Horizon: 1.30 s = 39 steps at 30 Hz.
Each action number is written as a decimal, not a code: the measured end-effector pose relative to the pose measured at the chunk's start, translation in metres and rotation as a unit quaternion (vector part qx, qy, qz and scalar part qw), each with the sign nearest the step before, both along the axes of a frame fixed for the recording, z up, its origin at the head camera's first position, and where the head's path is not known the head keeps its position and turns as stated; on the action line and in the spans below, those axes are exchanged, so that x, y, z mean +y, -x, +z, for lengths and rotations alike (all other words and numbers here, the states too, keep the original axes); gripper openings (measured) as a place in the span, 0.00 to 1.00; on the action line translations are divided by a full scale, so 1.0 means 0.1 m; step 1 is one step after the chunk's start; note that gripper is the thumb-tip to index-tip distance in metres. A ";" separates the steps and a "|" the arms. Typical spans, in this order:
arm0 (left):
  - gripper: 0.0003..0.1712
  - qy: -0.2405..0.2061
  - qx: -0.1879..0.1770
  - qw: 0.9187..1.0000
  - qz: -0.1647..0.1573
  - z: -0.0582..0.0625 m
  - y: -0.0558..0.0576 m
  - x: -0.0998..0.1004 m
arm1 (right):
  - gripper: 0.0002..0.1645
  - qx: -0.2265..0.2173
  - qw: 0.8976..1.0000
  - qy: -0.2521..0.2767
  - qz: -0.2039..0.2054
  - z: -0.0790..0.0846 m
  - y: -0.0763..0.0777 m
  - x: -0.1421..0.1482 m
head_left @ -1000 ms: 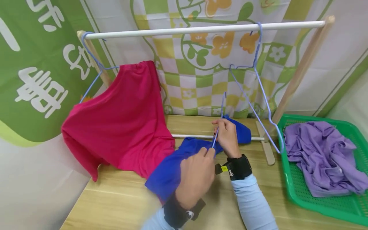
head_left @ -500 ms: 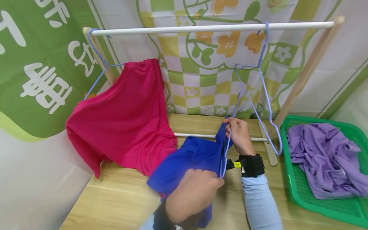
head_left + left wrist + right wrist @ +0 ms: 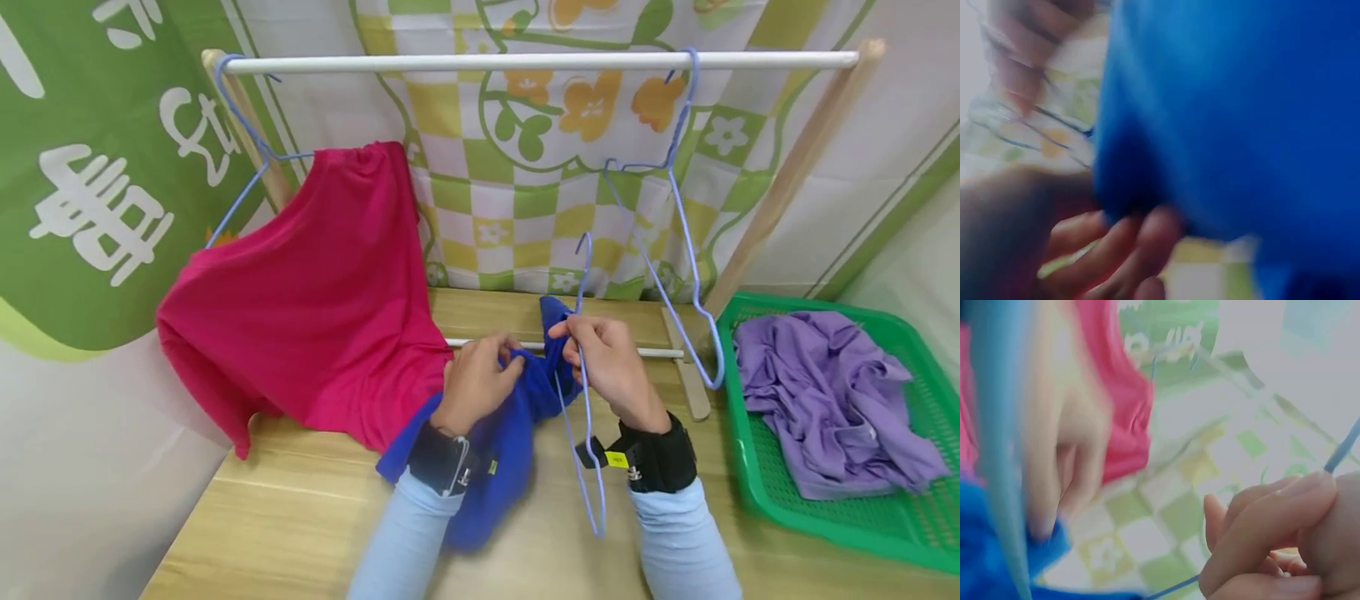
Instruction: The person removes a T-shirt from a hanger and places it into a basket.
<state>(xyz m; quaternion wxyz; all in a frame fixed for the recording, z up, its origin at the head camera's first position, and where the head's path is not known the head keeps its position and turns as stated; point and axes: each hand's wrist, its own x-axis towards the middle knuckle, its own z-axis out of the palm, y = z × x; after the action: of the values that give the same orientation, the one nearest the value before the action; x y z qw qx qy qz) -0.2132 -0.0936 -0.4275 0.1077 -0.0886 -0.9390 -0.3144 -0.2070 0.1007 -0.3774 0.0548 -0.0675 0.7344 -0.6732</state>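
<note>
My right hand (image 3: pixel 609 367) grips a thin blue wire hanger (image 3: pixel 588 408) near its neck, hook upward and lower bar toward me. One end of the hanger reaches into a blue garment (image 3: pixel 506 467), which lies bunched over the lower rod. With thumb and fingers my left hand (image 3: pixel 478 383) pinches the garment near its opening. In the left wrist view, blurred blue cloth (image 3: pixel 1229 125) fills the right side above the fingertips. The right wrist view has curled right-hand fingers (image 3: pixel 1260 544) around the hanger wire (image 3: pixel 1342 447).
A wooden rack with a white top rod (image 3: pixel 465 62) spans the back. On its left hangs a pink shirt (image 3: pixel 315 308); on its right hangs a bare blue hanger (image 3: pixel 693 250). A green basket (image 3: pixel 757 483) holds a purple garment (image 3: pixel 832 400) at the right.
My left hand has left the hanger's lower end, moved up and left, and taken hold of the blue garment. The right hand keeps the hanger, which has shifted slightly left since half a second ago.
</note>
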 end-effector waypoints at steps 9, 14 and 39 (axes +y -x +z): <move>0.10 -0.156 0.016 0.982 0.109 -0.23 0.29 -0.23 | 0.20 0.064 0.991 0.109 0.038 0.35 -0.65 -0.14; 0.11 -0.173 0.014 0.978 0.112 -0.21 0.32 -0.38 | 0.19 0.116 0.973 0.200 0.021 0.69 -0.74 -0.31; 0.08 -0.187 0.001 0.981 0.049 -0.16 0.23 -0.39 | 0.21 0.103 0.984 0.129 -0.059 1.24 0.89 -0.24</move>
<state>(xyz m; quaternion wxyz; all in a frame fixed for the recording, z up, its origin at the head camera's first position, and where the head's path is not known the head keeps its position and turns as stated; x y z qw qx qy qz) -0.2362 -0.1331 -0.4438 0.1386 -0.0206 -0.8666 -0.4790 -0.2961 0.0769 -0.2531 -0.0707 -0.0995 0.6460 -0.7535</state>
